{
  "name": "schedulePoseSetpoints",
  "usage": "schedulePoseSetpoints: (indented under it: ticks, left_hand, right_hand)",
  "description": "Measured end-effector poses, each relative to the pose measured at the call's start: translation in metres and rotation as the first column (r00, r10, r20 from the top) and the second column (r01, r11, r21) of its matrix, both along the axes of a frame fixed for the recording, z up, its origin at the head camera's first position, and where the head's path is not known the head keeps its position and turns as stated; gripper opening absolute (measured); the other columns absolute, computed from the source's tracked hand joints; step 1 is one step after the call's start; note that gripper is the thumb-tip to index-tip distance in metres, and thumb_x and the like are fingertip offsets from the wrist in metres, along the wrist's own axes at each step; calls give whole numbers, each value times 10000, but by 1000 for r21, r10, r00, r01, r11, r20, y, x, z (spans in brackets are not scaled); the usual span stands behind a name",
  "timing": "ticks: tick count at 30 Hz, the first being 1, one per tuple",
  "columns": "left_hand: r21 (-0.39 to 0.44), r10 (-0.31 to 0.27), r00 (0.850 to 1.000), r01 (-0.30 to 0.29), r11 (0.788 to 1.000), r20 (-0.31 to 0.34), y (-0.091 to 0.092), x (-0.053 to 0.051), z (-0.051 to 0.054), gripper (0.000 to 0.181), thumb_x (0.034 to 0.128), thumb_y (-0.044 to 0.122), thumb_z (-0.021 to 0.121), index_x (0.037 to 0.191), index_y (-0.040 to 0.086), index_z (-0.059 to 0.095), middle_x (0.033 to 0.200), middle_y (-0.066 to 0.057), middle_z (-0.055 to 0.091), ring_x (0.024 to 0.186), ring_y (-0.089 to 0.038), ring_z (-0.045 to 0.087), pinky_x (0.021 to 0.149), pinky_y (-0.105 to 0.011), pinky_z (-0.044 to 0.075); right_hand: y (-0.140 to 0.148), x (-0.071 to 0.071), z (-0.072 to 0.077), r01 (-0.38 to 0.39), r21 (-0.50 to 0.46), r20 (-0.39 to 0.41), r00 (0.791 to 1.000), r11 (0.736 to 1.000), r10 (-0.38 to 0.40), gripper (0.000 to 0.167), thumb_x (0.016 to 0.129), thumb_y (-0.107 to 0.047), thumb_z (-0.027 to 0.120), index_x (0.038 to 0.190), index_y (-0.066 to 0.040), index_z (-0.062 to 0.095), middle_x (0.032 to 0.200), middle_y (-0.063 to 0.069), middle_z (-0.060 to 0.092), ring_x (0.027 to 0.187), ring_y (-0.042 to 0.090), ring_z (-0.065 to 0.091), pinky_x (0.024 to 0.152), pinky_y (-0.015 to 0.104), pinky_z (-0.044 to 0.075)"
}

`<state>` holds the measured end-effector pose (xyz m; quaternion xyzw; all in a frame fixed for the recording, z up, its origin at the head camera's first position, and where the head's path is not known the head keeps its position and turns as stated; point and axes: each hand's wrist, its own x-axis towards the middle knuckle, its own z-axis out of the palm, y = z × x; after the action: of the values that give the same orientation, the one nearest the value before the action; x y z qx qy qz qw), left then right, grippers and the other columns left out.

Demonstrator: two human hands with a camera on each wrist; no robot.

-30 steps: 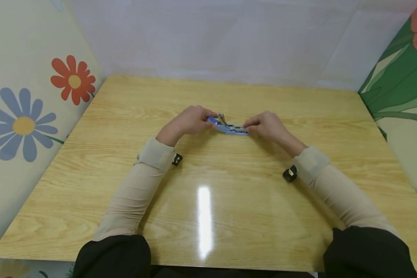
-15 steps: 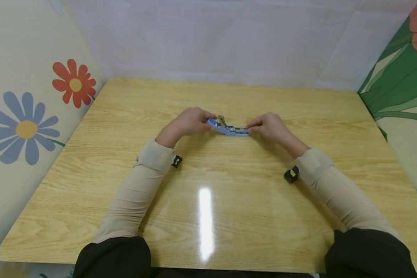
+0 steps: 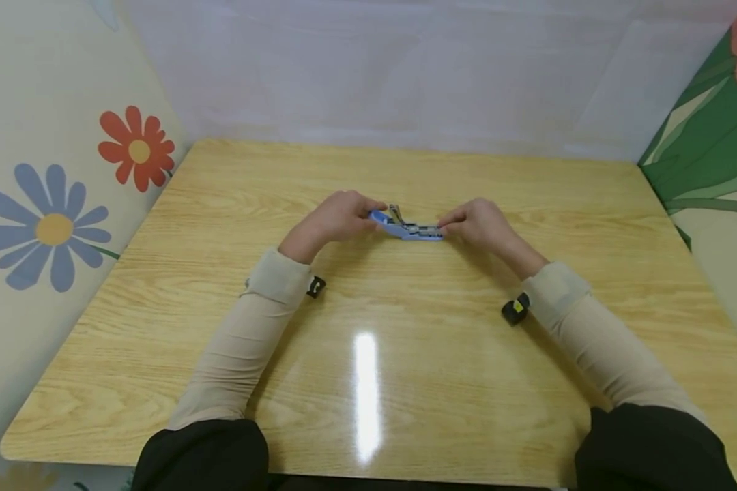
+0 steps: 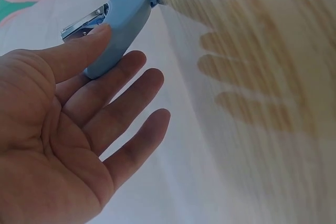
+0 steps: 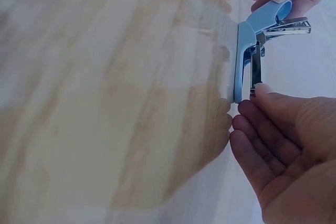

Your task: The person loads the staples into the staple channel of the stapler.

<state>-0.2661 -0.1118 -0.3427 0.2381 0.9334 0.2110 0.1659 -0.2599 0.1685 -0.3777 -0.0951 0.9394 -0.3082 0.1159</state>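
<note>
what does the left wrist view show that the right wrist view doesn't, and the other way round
Only left wrist: a green patch of wall pattern at the upper left, and a close-up of the left hand palm side.
Only right wrist: the right hand, thumb at the end of the stapler's dark rail.
Both: the blue stapler, the left hand's fingers gripping its other end, and the glossy table.

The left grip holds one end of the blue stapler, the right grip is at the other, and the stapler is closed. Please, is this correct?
Not closed: the right wrist view shows the blue stapler open, its metal arm raised. The left grip holds one end, the right grip is at the other.
</note>
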Motion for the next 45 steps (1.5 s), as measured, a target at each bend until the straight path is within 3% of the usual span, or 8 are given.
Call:
schedulePoseSetpoints:
  ticks: [16,24,26,30,34,40,42,45]
  left_hand:
    - [-67,-44,994,37,997,-97,7,5,5,477,1035,213,591,1502,156,514,652,-5,515,540,-116,344,611,-301,353]
    - [1,-25,990,25,1000,-137,19,5,6,512,1033,225,602,1523,136,483,998,-80,729,687,-169,482,699,-321,399]
    - [19,-16,990,19,1000,-142,22,4,5,519,1034,226,604,1527,130,474,1138,-88,744,753,-174,552,730,-317,430]
    - [85,23,990,-11,996,-137,28,4,0,531,1028,243,619,1523,117,474,1248,-99,729,797,-168,629,719,-303,455]
    - [136,46,988,-25,990,-149,34,4,-4,520,1018,251,635,1502,114,503,1268,-106,719,672,-145,562,659,-284,423]
    - [119,42,987,-24,993,-152,42,3,-2,493,1011,272,647,1476,147,543,1174,-88,758,516,-110,376,573,-274,357]
    - [118,43,990,-28,993,-134,45,1,-1,477,1011,279,648,1464,159,560,1170,-84,759,521,-119,387,578,-276,366]
    - [108,29,991,-15,994,-133,51,-1,1,449,1003,281,660,1429,154,596,1216,-86,745,627,-138,520,659,-286,441]
  right_hand:
    - [-3,2,3,4,17,-16,1000,1000,-4,180,969,-201,703,1101,-130,804,1279,107,712,1266,329,610,1116,491,423]
    - [-3,1,4,6,21,-14,1000,1000,-5,177,967,-201,707,1095,-131,806,1257,111,722,1252,324,619,1116,492,424]
    - [-4,0,3,7,21,-19,1000,1000,-7,172,964,-201,711,1087,-131,809,1243,109,728,1245,323,625,1113,487,426]
    - [-3,-1,1,13,16,-17,1000,1000,-13,164,956,-200,722,1073,-129,812,1222,106,736,1224,312,639,1089,476,446]
    - [-4,-1,0,14,11,-21,1000,1000,-13,167,946,-210,735,1069,-129,814,1197,102,746,1176,290,659,1035,460,472]
    - [-4,-1,-1,15,11,-24,1000,1000,-15,175,942,-219,739,1082,-139,808,1196,105,744,1140,289,666,1007,457,480]
    - [-4,-2,-1,21,11,-28,999,1000,-21,175,941,-221,740,1083,-143,808,1201,104,742,1178,299,659,1034,465,471]
    - [-4,-2,-1,30,-1,-28,999,1000,-30,174,937,-217,744,1082,-143,806,1205,106,740,1199,310,652,1045,472,469]
